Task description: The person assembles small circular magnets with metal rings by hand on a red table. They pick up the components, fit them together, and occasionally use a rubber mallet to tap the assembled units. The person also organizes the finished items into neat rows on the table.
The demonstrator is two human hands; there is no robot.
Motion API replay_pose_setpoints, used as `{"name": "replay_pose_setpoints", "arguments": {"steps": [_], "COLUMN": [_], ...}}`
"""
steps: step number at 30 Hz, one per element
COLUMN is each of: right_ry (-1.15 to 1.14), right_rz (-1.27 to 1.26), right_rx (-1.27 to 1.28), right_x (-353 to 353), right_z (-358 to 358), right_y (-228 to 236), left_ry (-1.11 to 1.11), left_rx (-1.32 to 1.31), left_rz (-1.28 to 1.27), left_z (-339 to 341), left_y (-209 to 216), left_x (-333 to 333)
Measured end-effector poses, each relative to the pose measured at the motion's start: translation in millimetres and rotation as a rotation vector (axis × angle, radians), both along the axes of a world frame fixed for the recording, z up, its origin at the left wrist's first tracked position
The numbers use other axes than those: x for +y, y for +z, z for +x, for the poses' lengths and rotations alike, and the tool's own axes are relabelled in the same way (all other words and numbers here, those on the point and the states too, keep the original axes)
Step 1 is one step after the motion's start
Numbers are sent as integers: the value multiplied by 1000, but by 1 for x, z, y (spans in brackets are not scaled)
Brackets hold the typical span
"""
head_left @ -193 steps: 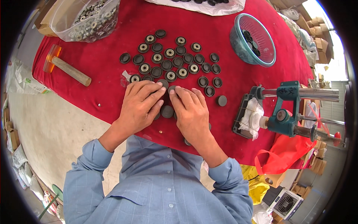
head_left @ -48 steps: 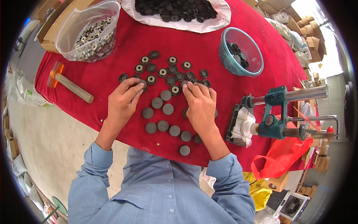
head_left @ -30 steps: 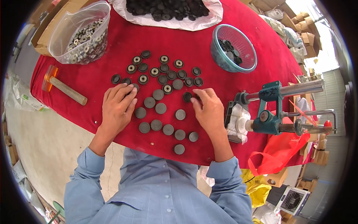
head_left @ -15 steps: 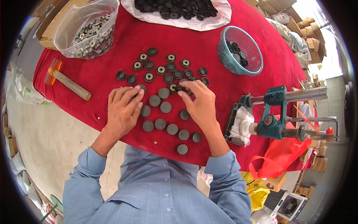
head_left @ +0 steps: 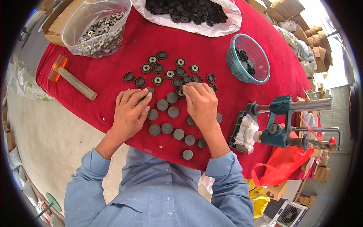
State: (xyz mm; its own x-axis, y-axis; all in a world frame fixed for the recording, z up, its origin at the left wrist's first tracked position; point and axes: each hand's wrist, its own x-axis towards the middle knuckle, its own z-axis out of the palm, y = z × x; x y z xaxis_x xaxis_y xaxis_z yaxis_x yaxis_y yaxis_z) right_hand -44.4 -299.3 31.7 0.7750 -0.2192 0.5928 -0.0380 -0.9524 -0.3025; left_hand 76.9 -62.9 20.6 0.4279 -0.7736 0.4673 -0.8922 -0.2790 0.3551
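Note:
Several round black caps lie in a loose cluster on the red cloth, some with cupped faces up, such as a black cap (head_left: 129, 76). Others hold a silver bearing (head_left: 157, 80) in the centre. Nearer me are flat-faced dark grey discs (head_left: 166, 128). My left hand (head_left: 130, 111) lies palm down, thumb apart from the fingers, its fingertips touching a dark cap (head_left: 151, 91). With fingertips pinched together, my right hand (head_left: 202, 106) is on a black cap with a bearing (head_left: 180, 93); the fingers partly hide it.
A clear bag of bearings (head_left: 102, 39), a white sack of black caps (head_left: 223, 29) and a blue plastic basket (head_left: 260, 80) stand toward the back. A hammer (head_left: 77, 84) lies left. On the right stands a green hand press (head_left: 274, 128), with a red bag (head_left: 283, 162) beside it.
The whole scene has shifted slightly rightward in view. My right fingers, which held a dark cap tilted beside the bearing, are now lower and closed over it. My left hand stays by its cap.

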Motion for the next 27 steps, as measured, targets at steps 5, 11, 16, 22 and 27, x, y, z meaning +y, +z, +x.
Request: {"name": "replay_pose_setpoints", "arguments": {"steps": [5, 11, 16, 22, 27], "right_ry": [65, 81, 41, -44, -19], "right_rz": [-62, -119, -146, -200, -53], "right_rx": [57, 115, 148, 211, 166], "right_x": [1, 6, 13, 28, 11], "right_z": [-3, -11, -19, -31, -22], "right_y": [-4, -1, -2, 2, 11], "left_ry": [-3, 2, -1, 151, 139], "left_rx": [10, -25, 53, 35, -31], "left_rz": [9, 0, -29, -98, 10], "left_z": [1, 1, 1, 31, 54], "left_y": [0, -2, 2, 15, 8], "left_x": [-1, -1, -1, -12, -24]}}
